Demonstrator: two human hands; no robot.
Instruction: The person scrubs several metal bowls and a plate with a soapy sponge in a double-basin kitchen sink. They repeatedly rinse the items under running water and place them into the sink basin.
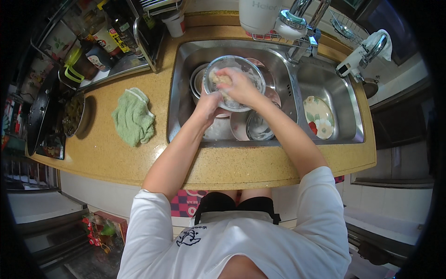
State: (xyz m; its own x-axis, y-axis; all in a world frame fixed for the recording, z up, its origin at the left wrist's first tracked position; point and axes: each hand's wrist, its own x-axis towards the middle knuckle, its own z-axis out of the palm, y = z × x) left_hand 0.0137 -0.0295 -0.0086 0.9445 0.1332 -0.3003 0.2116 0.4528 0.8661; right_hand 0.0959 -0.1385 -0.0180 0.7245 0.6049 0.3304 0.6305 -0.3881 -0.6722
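Observation:
Over the larger basin of a stainless steel sink (175,87), my left hand (209,104) grips the near left rim of a round bowl (258,75) with suds in it. My right hand (238,87) is inside the bowl, its fingers on a yellowish sponge or scrubbing cloth (220,79). The bowl is tilted towards me. Below it in the basin lie pinkish plates (238,126), a soapy glass bowl or lid (259,126) and a metal pot or bowl (193,82), partly hidden by the held bowl and my arms.
A green cloth (134,117) lies on the yellow countertop (163,104) left of the sink. Beyond it are a bowl of food (74,115), a wok (41,111) and a rack with sauce bottles (97,57). A floral plate (318,117) rests in the small basin; a faucet (296,45) stands behind.

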